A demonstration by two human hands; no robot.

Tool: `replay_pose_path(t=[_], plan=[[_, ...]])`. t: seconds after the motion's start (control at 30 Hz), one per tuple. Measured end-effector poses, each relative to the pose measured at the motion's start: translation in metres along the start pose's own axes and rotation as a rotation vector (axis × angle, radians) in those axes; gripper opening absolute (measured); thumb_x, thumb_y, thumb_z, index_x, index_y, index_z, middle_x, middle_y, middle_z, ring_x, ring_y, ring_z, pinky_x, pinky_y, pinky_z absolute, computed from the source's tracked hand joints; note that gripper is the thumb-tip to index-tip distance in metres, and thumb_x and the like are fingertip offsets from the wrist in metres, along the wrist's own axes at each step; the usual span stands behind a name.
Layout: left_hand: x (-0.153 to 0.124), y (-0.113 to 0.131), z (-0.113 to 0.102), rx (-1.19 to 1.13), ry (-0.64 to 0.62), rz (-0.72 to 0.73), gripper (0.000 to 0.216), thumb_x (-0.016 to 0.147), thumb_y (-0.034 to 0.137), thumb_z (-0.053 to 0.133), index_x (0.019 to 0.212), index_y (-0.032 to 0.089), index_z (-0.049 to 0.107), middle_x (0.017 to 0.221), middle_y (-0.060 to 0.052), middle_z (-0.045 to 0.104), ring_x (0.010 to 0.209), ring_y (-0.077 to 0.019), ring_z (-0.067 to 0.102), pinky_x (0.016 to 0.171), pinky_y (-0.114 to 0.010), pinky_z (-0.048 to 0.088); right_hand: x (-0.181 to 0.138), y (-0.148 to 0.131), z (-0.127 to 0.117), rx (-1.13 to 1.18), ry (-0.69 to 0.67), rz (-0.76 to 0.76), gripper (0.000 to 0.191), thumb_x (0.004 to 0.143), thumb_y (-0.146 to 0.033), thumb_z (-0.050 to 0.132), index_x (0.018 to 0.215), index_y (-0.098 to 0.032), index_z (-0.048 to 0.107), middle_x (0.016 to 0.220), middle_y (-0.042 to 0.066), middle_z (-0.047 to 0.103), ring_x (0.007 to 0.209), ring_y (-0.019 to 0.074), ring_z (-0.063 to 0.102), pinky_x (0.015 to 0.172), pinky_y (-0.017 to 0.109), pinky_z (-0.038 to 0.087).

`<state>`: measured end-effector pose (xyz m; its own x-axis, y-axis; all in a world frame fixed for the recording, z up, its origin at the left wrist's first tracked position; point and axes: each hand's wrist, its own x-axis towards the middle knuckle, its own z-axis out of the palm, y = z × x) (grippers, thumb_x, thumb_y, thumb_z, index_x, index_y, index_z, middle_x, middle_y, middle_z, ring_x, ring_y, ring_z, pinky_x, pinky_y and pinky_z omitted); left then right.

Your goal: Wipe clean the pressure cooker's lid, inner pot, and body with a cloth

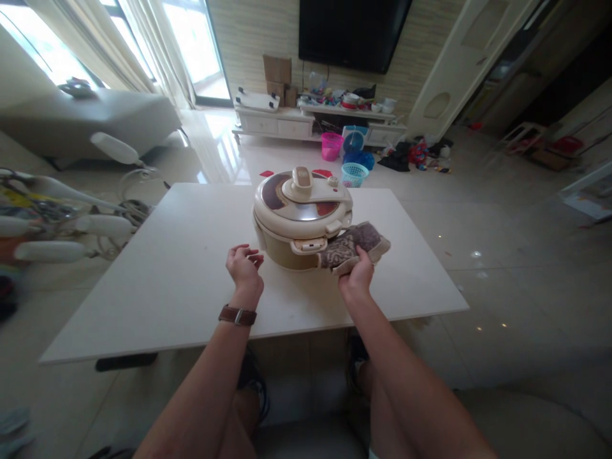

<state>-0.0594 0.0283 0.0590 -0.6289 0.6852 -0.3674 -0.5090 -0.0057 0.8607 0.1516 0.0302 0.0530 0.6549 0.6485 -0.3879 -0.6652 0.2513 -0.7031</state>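
A beige pressure cooker with its lid on stands at the middle of the white table. My right hand grips a brown patterned cloth, thumb on top, and the cloth lies against the cooker's front right side. To the left of the cooker's front is my left hand, palm turned up and fingers loosely curled but apart, holding nothing. A brown watch strap circles the left wrist.
White-ended chair parts and cables crowd the table's left side. Beyond the table, a pink basket and a teal basket stand on the tiled floor before a cluttered white TV cabinet.
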Motion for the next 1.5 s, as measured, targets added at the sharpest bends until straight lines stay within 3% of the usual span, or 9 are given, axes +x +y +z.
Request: replay_pose_path(t=[0.13,0.23,0.37,0.6,0.83,1.03,1.2,1.33,1.5], plan=[[-0.021,-0.018,0.004,0.054,-0.11,-0.046,0.021,0.063,0.015,0.054,0.083,0.02,0.056,0.064,0.004,0.057,0.048,-0.0096,0.052,0.053,-0.022,0.04,0.037,-0.028,-0.004,0.001,0.08,-0.233,0.037,0.079,-0.022,0.073,0.116,-0.018,0.07,0.111,0.002,0.08,0.105,0.0173,0.078,0.087,0.029,0.067],[-0.049,-0.036,0.01,0.128,-0.288,-0.147,0.018,0.063,0.02,0.061,0.082,0.019,0.061,0.064,0.003,0.062,0.049,-0.0105,0.056,0.052,-0.022,0.04,0.048,-0.027,-0.01,-0.044,0.122,-0.199,0.039,0.078,-0.022,0.071,0.116,-0.017,0.07,0.111,0.004,0.08,0.103,0.0186,0.078,0.083,0.03,0.068],[-0.076,-0.048,0.024,0.155,-0.568,-0.246,0.034,0.067,0.035,0.08,0.092,0.015,0.072,0.089,-0.009,0.079,0.058,-0.0131,0.066,0.055,-0.024,0.046,0.047,-0.012,-0.012,-0.096,0.16,-0.076,0.037,0.076,-0.021,0.069,0.112,-0.016,0.07,0.108,0.004,0.079,0.095,0.0177,0.078,0.078,0.029,0.067],[-0.08,-0.06,0.04,0.072,-0.602,-0.184,0.058,0.068,0.062,0.09,0.096,0.013,0.077,0.103,-0.014,0.081,0.061,-0.0136,0.07,0.056,-0.025,0.046,0.041,0.005,-0.001,-0.136,0.041,-0.146,0.039,0.072,-0.026,0.073,0.109,-0.016,0.072,0.111,0.004,0.079,0.097,0.0183,0.077,0.083,0.029,0.066],[-0.076,-0.059,0.035,-0.004,-0.593,-0.191,0.047,0.074,0.053,0.09,0.091,0.013,0.074,0.091,-0.011,0.081,0.061,-0.0132,0.07,0.06,-0.025,0.046,0.039,0.008,0.0,-0.136,0.015,-0.131,0.038,0.07,-0.027,0.074,0.107,-0.016,0.073,0.106,0.003,0.08,0.097,0.0195,0.076,0.082,0.03,0.066],[-0.059,-0.037,0.01,-0.045,-0.521,-0.159,0.036,0.081,0.043,0.088,0.086,0.015,0.065,0.077,-0.005,0.076,0.053,-0.0109,0.063,0.06,-0.025,0.048,0.04,0.004,-0.002,-0.168,0.025,-0.098,0.035,0.072,-0.025,0.074,0.105,-0.016,0.073,0.101,0.003,0.081,0.096,0.0194,0.077,0.079,0.028,0.066],[-0.021,-0.009,-0.01,-0.152,-0.262,-0.094,0.024,0.089,0.032,0.079,0.084,0.017,0.062,0.069,0.001,0.068,0.049,-0.008,0.055,0.053,-0.021,0.043,0.039,0.0,-0.002,-0.148,0.018,-0.067,0.034,0.071,-0.022,0.074,0.104,-0.015,0.075,0.101,0.002,0.081,0.092,0.018,0.077,0.077,0.026,0.065],[0.007,0.012,-0.014,-0.249,-0.094,-0.051,0.018,0.094,0.034,0.068,0.087,0.019,0.06,0.067,0.004,0.06,0.048,-0.0066,0.048,0.049,-0.019,0.037,0.039,0.0,-0.001,-0.147,0.025,-0.037,0.032,0.07,-0.021,0.075,0.101,-0.016,0.076,0.098,0.001,0.08,0.088,0.0174,0.076,0.076,0.026,0.065],[-0.014,-0.008,-0.006,-0.207,0.158,-0.02,0.023,0.092,0.035,0.047,0.076,0.02,0.055,0.059,0.005,0.049,0.046,-0.0083,0.046,0.05,-0.021,0.036,0.038,0.001,0.002,-0.16,0.024,-0.013,0.032,0.07,-0.021,0.075,0.102,-0.014,0.076,0.098,0.002,0.08,0.087,0.0173,0.076,0.075,0.026,0.064]])
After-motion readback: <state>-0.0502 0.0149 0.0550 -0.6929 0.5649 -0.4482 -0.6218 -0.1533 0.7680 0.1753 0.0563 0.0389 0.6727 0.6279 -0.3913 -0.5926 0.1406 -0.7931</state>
